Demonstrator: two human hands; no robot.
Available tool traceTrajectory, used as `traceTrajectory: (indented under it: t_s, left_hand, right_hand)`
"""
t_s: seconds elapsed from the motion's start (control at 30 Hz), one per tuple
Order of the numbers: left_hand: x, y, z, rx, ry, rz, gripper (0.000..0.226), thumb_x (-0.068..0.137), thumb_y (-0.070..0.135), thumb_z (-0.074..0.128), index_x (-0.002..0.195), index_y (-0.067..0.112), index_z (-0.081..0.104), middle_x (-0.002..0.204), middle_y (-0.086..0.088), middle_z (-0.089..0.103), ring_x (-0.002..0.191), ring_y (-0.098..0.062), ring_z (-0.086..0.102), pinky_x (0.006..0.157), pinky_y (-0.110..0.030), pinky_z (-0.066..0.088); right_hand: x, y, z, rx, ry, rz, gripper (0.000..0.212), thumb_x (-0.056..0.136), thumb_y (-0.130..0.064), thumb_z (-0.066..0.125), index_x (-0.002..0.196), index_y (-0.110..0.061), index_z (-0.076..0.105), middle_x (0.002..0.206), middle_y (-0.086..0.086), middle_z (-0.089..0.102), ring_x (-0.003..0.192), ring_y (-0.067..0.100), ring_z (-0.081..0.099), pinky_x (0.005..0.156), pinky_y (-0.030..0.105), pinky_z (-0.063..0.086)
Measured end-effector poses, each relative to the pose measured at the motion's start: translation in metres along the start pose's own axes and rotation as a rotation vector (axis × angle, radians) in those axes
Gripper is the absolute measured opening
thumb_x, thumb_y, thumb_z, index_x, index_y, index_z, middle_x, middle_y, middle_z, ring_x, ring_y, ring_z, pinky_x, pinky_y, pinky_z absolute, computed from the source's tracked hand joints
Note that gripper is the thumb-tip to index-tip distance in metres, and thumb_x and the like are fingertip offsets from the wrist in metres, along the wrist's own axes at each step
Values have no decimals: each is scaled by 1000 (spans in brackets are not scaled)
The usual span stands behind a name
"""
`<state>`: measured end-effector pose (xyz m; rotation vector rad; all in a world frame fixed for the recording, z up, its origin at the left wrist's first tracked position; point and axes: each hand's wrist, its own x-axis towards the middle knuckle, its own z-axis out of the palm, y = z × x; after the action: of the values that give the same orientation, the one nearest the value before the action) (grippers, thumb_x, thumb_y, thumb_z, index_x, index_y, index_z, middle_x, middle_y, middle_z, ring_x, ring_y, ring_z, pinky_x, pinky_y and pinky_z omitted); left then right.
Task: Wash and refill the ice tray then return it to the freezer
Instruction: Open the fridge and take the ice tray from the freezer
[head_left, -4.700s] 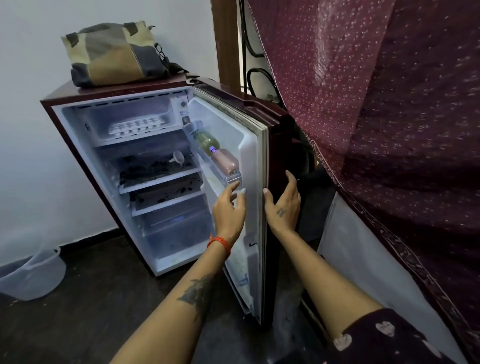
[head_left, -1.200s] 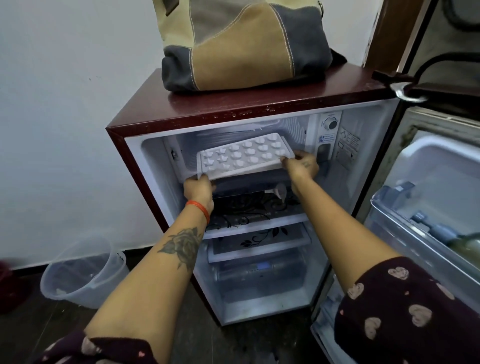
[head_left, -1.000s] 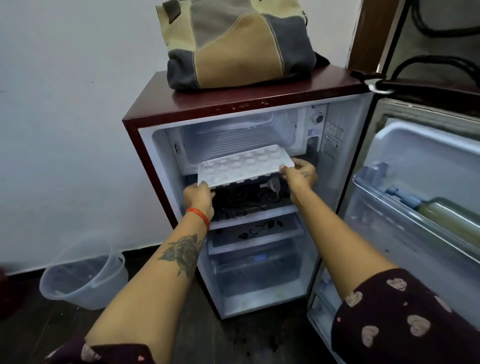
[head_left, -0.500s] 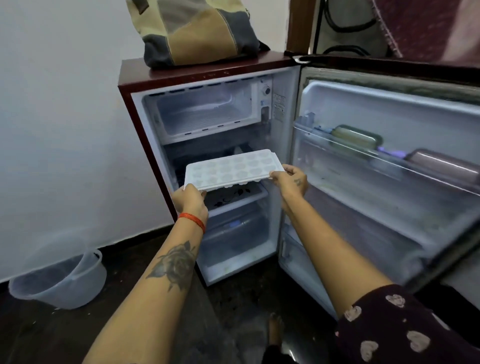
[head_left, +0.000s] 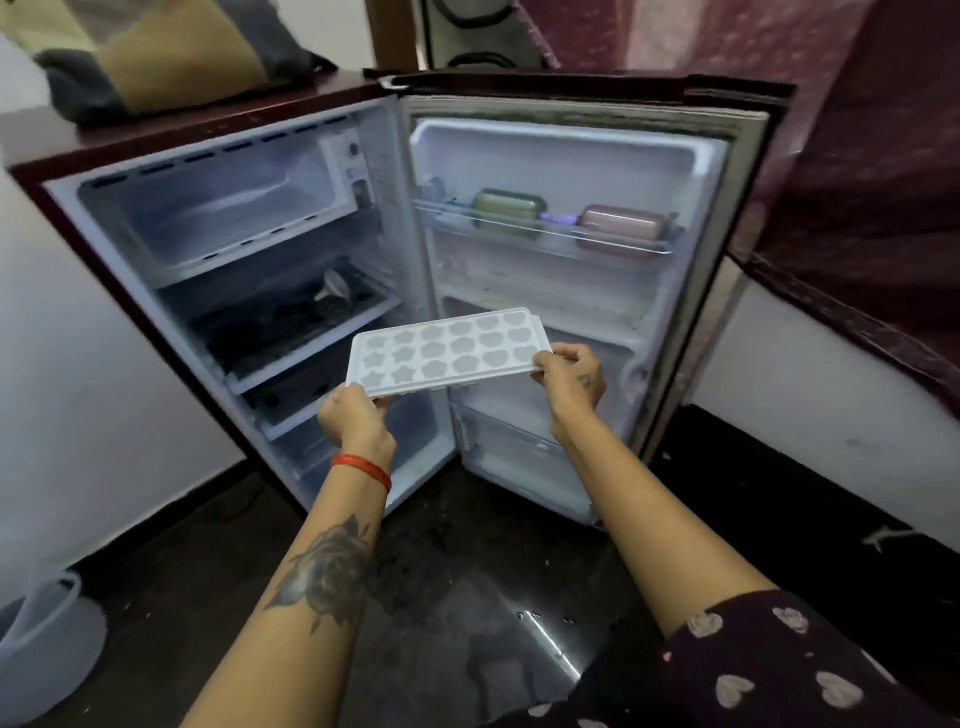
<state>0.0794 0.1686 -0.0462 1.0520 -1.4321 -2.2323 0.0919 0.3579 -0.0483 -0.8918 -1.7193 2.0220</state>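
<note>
Fridge (head_left: 249, 218) behind; ice tray (head_left: 447, 351) between hands

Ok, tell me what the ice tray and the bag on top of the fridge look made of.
Ice tray: seemingly white plastic, matte; thin rim, moulded star and flower cells, held at both ends by the left hand and right hand.
Bag: apparently cloth, tan and grey patches, soft slumped shape; blurred, so weave unclear.

Dim, soft indoor light. Glare streak on dark floor (head_left: 545, 644) at 6 o'clock. Motion-blurred bag (head_left: 156, 52) at 11 o'clock. Wide-angle bending along fridge (head_left: 156, 140) edges.
</note>
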Motion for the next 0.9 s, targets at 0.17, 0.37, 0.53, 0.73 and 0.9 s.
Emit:
traceTrajectory:
  t_s: [0.17,0.37,0.53,0.73,0.9]
  left_hand:
    - [-57,-27,22,-23,-142,-28,26,89,-7,38,80,7,59,84,-6,63,78,-21,62,70,-34,58]
    - [-117,-71,32,31,-275,-95,28,91,-5,38,113,-1,56,108,-15,61,95,-27,63,65,-33,56]
    - [-173,-105,31,150,-414,-137,26,93,-2,40,112,-4,57,105,-14,60,94,-25,60,61,-28,57]
    - [-237,-143,46,240,-592,-211,20,91,-1,43,105,5,57,96,-13,61,89,-25,60,48,-24,56]
    - [-290,-169,64,300,-785,-272,21,91,0,46,104,4,62,84,-5,62,72,-15,61,61,-28,55]
  right_hand:
    - [-5,-5,-68,6,132,-39,16,70,-8,65,83,-15,60,76,0,63,72,22,65,79,41,58]
    - [-27,-5,-162,17,308,-45,24,72,-9,63,95,-13,66,75,-5,65,68,10,61,67,14,51]
    - [-59,3,-236,98,431,-8,34,74,-2,60,106,-10,68,84,-6,66,84,13,66,83,31,56]
    - [-95,7,-313,149,629,-16,32,75,-1,61,103,-11,71,80,-10,64,85,13,65,85,34,56]
    - [-123,3,-364,197,827,-53,27,77,-1,59,97,-11,72,76,-9,66,84,13,66,87,35,55]
